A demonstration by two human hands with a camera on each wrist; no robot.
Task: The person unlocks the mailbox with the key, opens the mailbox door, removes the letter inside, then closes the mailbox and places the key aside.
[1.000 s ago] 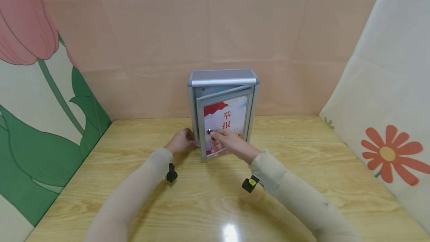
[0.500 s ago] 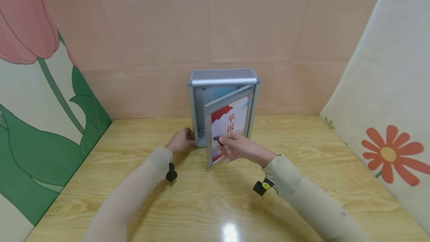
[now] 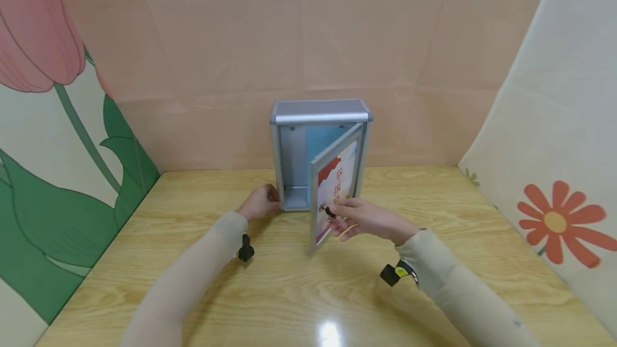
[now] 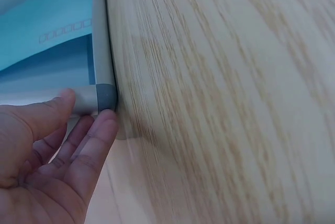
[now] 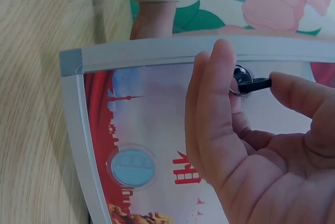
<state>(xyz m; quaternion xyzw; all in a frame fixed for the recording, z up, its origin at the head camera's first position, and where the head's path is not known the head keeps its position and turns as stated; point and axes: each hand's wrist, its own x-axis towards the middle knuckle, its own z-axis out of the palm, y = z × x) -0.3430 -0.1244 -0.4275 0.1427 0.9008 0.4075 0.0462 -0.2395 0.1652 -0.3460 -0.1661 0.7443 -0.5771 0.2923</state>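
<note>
One upright metal box [image 3: 320,117] stands far on our table [image 3: 289,293]; we see the left hand [image 3: 261,202] grip its lower left corner [image 4: 107,97] and the right hand [image 3: 370,220], nearer the door [image 3: 336,178], pinch a black key [image 5: 255,84]. The door's long axis is vertical, its free edge [image 3: 314,213] nearest us.

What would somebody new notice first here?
Probably the silvery box in the middle, its picture door standing open, with a blue paper inside. The right hand pinches a black key at that door. A huge printed pink tulip, upper left in the head view, might catch eyes too.
</note>
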